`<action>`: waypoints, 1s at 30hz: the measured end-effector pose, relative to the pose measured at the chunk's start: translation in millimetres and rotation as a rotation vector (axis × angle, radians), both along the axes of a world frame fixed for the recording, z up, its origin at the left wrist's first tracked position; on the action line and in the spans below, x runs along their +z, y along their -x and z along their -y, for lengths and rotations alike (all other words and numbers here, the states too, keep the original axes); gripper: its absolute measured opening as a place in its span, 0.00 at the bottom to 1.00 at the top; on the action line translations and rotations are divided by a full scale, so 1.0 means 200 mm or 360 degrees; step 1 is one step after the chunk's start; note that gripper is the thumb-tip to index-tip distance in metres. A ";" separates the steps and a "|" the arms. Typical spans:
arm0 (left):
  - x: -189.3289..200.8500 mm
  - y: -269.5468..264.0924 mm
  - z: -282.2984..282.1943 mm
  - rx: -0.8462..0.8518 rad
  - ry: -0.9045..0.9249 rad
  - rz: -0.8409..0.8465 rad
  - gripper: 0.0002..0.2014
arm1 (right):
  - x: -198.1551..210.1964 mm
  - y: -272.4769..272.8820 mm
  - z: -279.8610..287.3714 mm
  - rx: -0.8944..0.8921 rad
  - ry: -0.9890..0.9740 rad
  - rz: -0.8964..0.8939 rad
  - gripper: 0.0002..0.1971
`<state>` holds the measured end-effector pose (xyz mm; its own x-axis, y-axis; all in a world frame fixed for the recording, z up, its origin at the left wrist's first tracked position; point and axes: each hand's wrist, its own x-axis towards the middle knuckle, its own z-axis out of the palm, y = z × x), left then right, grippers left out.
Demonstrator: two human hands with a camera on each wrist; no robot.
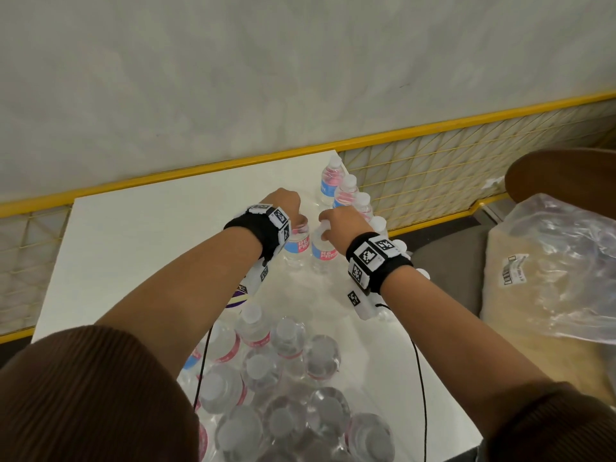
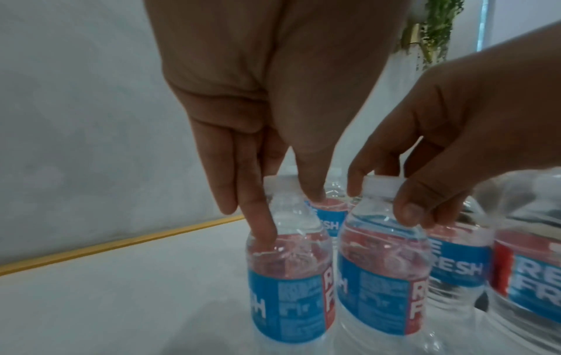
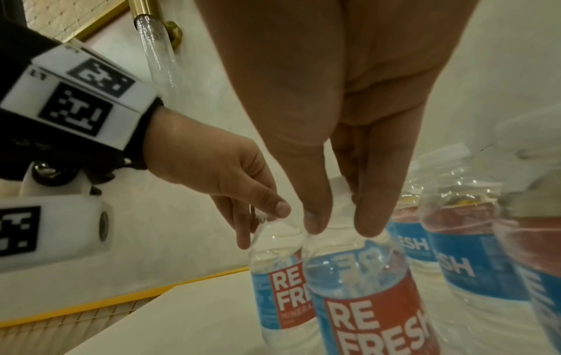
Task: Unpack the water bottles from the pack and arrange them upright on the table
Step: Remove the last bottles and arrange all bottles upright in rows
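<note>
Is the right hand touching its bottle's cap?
Touching. The left wrist view shows the right hand's fingers pinching the white cap of the bottle.

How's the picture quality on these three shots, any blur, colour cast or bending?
Head view: evenly lit, sharp, but the wide lens bows the yellow rail. Left wrist view: bluish cast, labels readable, the near bottle at the right edge smeared. Right wrist view: warmer cast, the palm soft, the rightmost bottle blurred.

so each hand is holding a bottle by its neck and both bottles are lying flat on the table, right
Not quite. The left hand and right hand each hold a bottle by its neck, but the left bottle and right bottle stand upright on the table, as the left wrist view shows.
</note>
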<state>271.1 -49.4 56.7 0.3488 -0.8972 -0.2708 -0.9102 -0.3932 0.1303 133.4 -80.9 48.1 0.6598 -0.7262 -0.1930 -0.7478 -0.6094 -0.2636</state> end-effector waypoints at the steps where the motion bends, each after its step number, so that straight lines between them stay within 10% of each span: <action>1: 0.00 -0.02 0.01 0.0047 0.0017 -0.0023 0.21 | 0.00 -0.01 0.01 0.0013 0.0001 -0.0010 0.18; 30: -0.13 -0.18 0.38 0.0054 0.0398 -0.0396 0.15 | 0.02 -0.10 0.32 -0.0125 -0.0078 -0.0058 0.15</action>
<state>306.3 -125.8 31.1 0.3307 -0.9355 -0.1247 -0.8254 -0.3507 0.4423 154.3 -144.5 51.4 0.5928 -0.7647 -0.2527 -0.8026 -0.5352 -0.2633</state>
